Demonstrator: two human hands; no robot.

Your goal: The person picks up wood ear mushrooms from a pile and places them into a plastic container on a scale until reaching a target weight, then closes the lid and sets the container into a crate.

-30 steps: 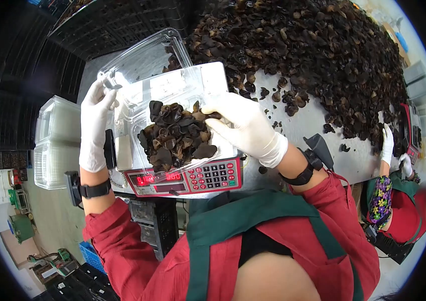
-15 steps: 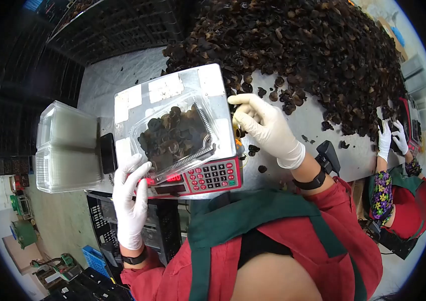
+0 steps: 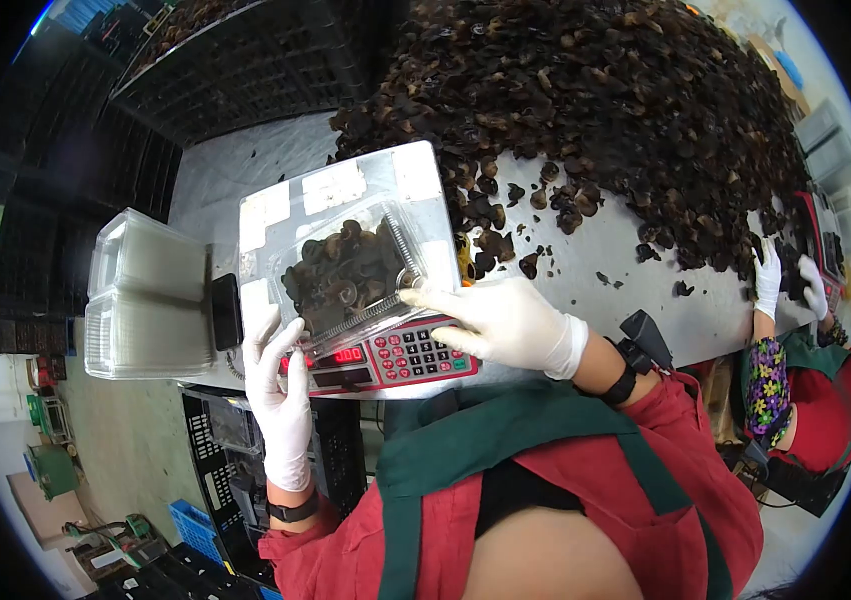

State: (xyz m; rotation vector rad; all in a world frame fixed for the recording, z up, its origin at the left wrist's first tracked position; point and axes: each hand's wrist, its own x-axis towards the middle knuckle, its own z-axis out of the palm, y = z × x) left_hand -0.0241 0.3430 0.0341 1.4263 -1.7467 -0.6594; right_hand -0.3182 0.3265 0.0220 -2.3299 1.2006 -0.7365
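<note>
A clear plastic clamshell box holding dark wood ear mushrooms lies tilted at an angle on the metal pan of a red digital scale. At the box's near left corner is my left hand, white-gloved, fingers apart, thumb and index close to the edge. My right hand, gloved too, reaches over the keypad. Its index finger touches the box's near right corner, and its thumb sits lower, apart from that finger. Whether its tip presses something small there, I cannot make out.
Stacked clear boxes stand at the left beside a dark phone-like object. A large heap of wood ears covers the back of the metal table. A black crate is behind. At right, a co-worker's gloved hands are at the heap.
My right hand has come from beside the scale's right edge down and left onto the box's near right corner. My left hand stays by the near left corner.
</note>
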